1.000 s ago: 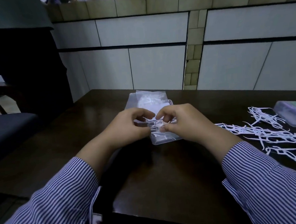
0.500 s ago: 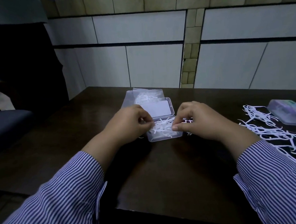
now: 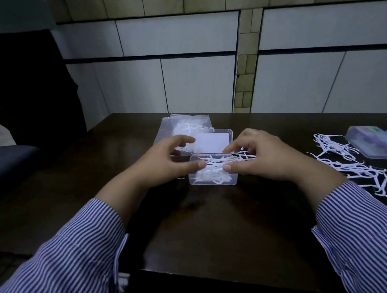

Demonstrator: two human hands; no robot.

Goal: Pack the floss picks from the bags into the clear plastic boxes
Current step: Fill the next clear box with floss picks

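Note:
A clear plastic box (image 3: 213, 181) stands open mid-table, its lid (image 3: 212, 141) tipped back. White floss picks (image 3: 212, 168) lie in a tangle inside it, and some stick out over its right rim. My right hand (image 3: 263, 159) pinches that bunch between thumb and fingers above the box's right side. My left hand (image 3: 166, 162) is at the box's left side, with its thumb on the picks at the rim and its fingers loosely spread above. A clear bag (image 3: 186, 126) with more picks lies just behind the lid.
Several loose floss picks (image 3: 352, 167) are strewn over the dark table (image 3: 204, 225) at the right. A second, closed plastic box (image 3: 373, 144) sits beyond them. A dark chair (image 3: 5, 162) stands off the table's left side. A tiled wall runs along the far edge.
My hands have drawn apart from a tight pinch over the box, uncovering the lid and the picks. The left fingers have loosened and spread. The right hand shifted to the right with the bunch.

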